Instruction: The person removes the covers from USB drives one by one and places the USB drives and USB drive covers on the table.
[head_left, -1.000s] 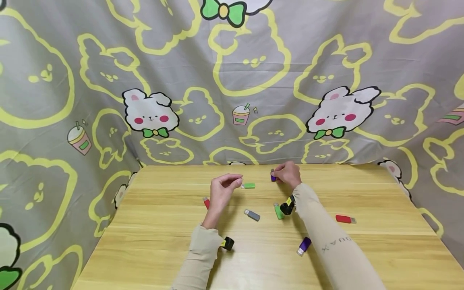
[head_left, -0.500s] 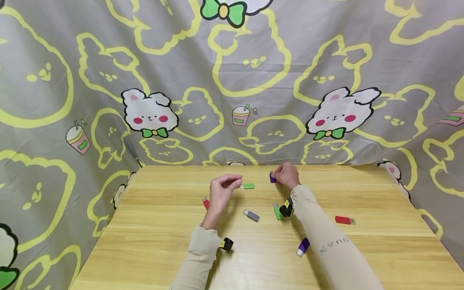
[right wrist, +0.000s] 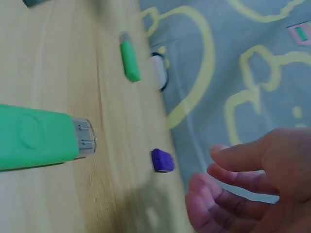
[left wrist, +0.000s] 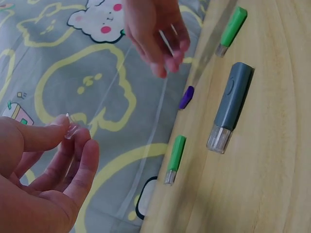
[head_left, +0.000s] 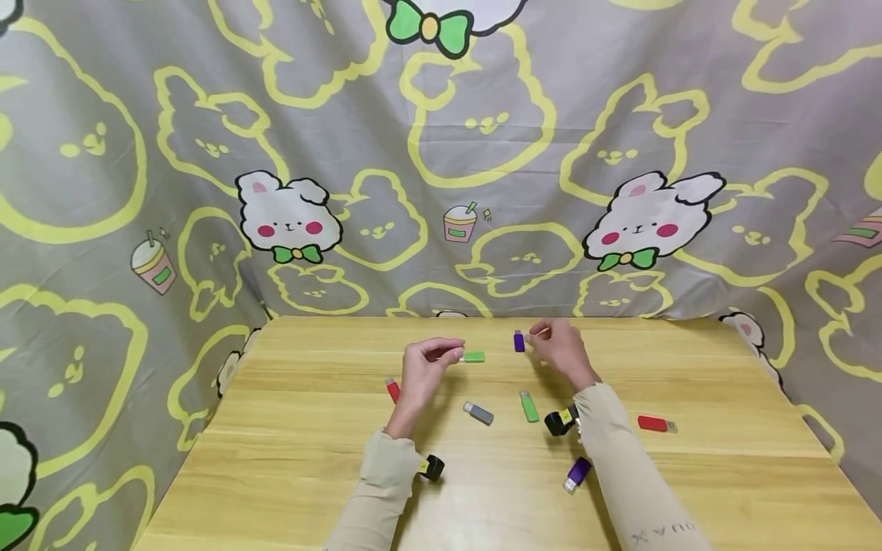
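My left hand [head_left: 427, 371] pinches a small clear plastic cap [left wrist: 72, 130] between thumb and fingertips, over the table near the far green USB stick [head_left: 473, 357]. My right hand [head_left: 561, 352] is just right of the far purple USB stick [head_left: 520, 341], apart from it, with thumb and fingers spread and nothing between them in the right wrist view. That purple stick lies near the table's back edge. In front of the hands lie a grey USB stick [head_left: 478, 413] and a second green USB stick [head_left: 529, 406], whose end looks clear-capped in the right wrist view.
A red USB stick [head_left: 393, 390] lies partly hidden behind the left wrist, another red USB stick [head_left: 657, 424] at the right. Beside the right sleeve is a second purple USB stick [head_left: 577, 474]. A patterned curtain [head_left: 372, 138] rises behind the wooden table [head_left: 276, 459].
My right hand has let go of the far purple USB stick and drawn back to the right, uncovering the nearer green stick. The left hand has stayed almost in place.
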A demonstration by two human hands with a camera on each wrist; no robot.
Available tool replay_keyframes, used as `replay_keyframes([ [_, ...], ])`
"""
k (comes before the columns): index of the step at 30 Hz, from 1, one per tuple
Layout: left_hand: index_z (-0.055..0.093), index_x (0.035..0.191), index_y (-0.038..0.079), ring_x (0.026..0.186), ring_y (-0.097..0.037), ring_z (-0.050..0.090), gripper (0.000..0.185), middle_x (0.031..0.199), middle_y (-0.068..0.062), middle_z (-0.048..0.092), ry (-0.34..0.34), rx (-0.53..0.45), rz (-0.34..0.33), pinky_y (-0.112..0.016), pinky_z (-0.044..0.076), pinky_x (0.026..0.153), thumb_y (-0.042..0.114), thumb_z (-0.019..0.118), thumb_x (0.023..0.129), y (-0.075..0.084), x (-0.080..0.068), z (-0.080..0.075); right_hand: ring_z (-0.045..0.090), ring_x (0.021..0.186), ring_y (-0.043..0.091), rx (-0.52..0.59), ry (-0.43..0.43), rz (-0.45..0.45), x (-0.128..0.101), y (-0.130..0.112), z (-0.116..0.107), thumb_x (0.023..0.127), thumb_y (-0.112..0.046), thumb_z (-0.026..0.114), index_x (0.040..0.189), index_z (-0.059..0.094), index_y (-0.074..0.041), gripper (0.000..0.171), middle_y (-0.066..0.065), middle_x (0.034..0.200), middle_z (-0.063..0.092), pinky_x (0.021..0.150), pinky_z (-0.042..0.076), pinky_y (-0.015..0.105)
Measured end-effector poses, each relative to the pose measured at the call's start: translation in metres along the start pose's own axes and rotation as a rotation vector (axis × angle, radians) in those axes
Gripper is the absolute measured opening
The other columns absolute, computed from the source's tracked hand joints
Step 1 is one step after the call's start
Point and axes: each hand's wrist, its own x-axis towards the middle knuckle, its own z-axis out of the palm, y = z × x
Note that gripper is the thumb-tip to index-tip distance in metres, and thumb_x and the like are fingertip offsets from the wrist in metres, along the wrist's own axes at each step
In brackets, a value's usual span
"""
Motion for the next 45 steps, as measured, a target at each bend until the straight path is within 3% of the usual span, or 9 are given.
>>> replay_keyframes([
  [5,0.074,0.102,-0.015,0.091,-0.046,0.071,0.013,0.102,-0.029,0.073,-0.015,0.010,0.000,-0.026,0.060,0.076,-0.008,0.072,0.090,-0.002,-0.001,0.002,0.069,0.092,0.035,0.010,0.009,-0.109,-0.023,-0.001,-0.009,0.096,-0.010,0.072,0.109,0.072,0.005,0.019,0.016,0.096,0.073,0.081,0.056,0.047],
  [12,0.074,0.103,-0.014,0.092,-0.047,0.071,0.013,0.103,-0.029,0.073,-0.028,0.018,-0.013,-0.046,0.060,0.082,-0.008,0.072,0.091,-0.003,-0.002,0.005,0.071,0.091,0.035,0.028,0.070,-0.147,-0.050,0.002,-0.021,0.095,-0.005,0.071,0.109,0.072,0.003,0.016,0.015,0.097,0.073,0.080,0.058,0.045],
  [15,0.074,0.103,-0.014,0.092,-0.047,0.071,0.013,0.103,-0.029,0.072,-0.029,0.025,-0.014,-0.042,0.061,0.081,-0.008,0.071,0.091,-0.004,-0.003,0.006,0.071,0.093,0.036,0.044,0.076,-0.144,-0.058,0.005,-0.024,0.095,-0.005,0.071,0.110,0.072,0.003,0.017,0.016,0.098,0.073,0.080,0.058,0.045],
  [22,0.074,0.110,-0.009,0.087,-0.043,0.070,0.019,0.099,-0.026,0.074,-0.016,0.029,-0.014,-0.038,0.062,0.075,-0.005,0.074,0.090,-0.045,0.011,0.012,0.071,0.093,0.036,0.056,0.080,-0.135,-0.066,0.010,-0.028,0.094,-0.002,0.072,0.110,0.071,0.004,0.017,0.016,0.098,0.073,0.076,0.058,0.038],
  [25,0.075,0.107,-0.006,0.083,-0.037,0.070,0.018,0.095,-0.021,0.075,-0.011,0.054,-0.014,-0.032,0.061,0.072,-0.004,0.076,0.089,-0.049,0.014,0.013,0.071,0.092,0.035,0.060,0.064,-0.119,-0.067,0.008,-0.028,0.093,-0.002,0.072,0.109,0.072,0.003,0.016,0.015,0.098,0.072,0.075,0.058,0.037],
  [34,0.080,0.097,0.001,0.078,-0.023,0.073,0.007,0.092,-0.011,0.077,-0.086,0.196,-0.038,-0.028,0.061,0.069,0.000,0.076,0.091,-0.051,0.045,0.031,0.069,0.098,0.037,0.013,0.000,-0.064,-0.077,0.002,-0.037,0.093,-0.005,0.074,0.112,0.072,0.003,0.020,0.014,0.102,0.071,0.079,0.058,0.044],
  [41,0.080,0.093,-0.001,0.077,-0.024,0.073,0.006,0.090,-0.013,0.077,-0.178,0.313,-0.012,-0.025,0.058,0.067,-0.004,0.075,0.091,-0.056,0.071,0.051,0.067,0.103,0.039,-0.003,-0.040,-0.056,-0.081,-0.008,-0.043,0.095,-0.008,0.073,0.116,0.071,0.003,0.023,0.019,0.111,0.071,0.084,0.057,0.048],
  [45,0.081,0.091,0.002,0.079,-0.018,0.070,0.007,0.092,-0.009,0.077,-0.232,0.397,-0.031,-0.024,0.057,0.069,-0.002,0.076,0.091,-0.062,0.080,0.061,0.068,0.102,0.038,-0.002,-0.080,-0.042,-0.082,-0.009,-0.043,0.094,-0.008,0.074,0.115,0.070,0.003,0.023,0.019,0.112,0.071,0.082,0.059,0.046],
])
